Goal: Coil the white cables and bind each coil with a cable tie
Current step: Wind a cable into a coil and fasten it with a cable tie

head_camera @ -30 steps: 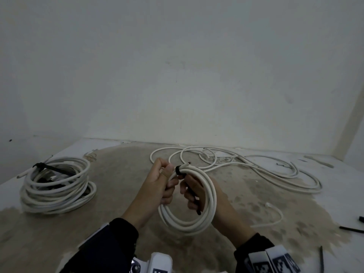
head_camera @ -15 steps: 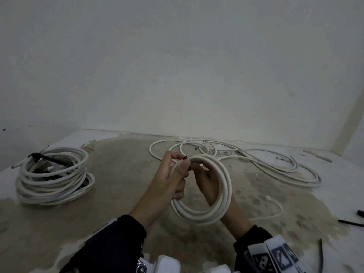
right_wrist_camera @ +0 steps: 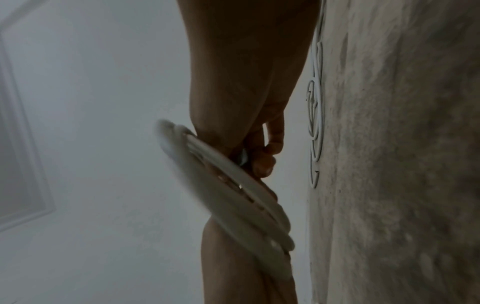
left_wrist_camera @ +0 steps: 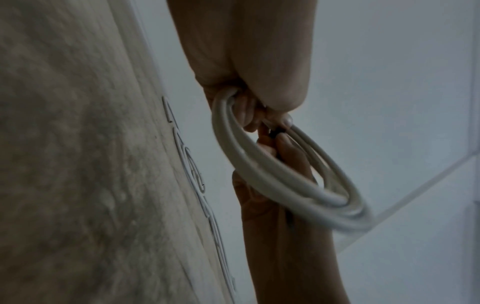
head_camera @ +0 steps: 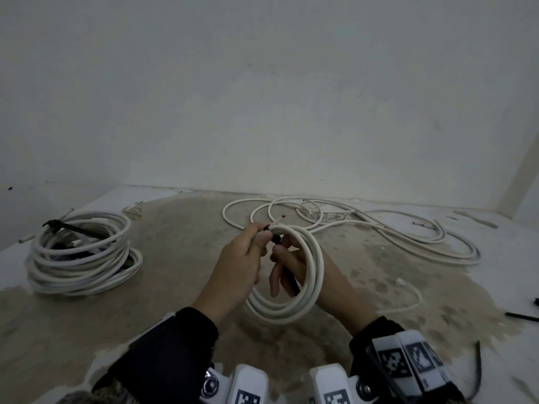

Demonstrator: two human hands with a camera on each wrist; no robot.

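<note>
A small white cable coil (head_camera: 313, 275) hangs in the air between my hands, above the floor. My left hand (head_camera: 248, 258) pinches the coil's top, where a black cable tie (head_camera: 275, 237) wraps the strands. My right hand (head_camera: 287, 268) reaches through the coil and grips the tie's black tail (head_camera: 291, 282), which runs down along its fingers. In the left wrist view the coil (left_wrist_camera: 285, 181) hangs from the left hand (left_wrist_camera: 265, 115), with the tie (left_wrist_camera: 275, 131) just under the thumb. The right wrist view shows the coil (right_wrist_camera: 228, 191) blurred across the right hand (right_wrist_camera: 262, 156).
A larger bound coil (head_camera: 81, 255) with a black tie lies on the floor at the left. Loose white cable (head_camera: 364, 225) sprawls along the back wall to the right. A short cable piece (head_camera: 408, 298) and spare black ties (head_camera: 522, 316) lie at the right.
The black tie's tail, hidden half a second ago, again runs down along my right fingers. Both hands have stayed close together at the coil's top.
</note>
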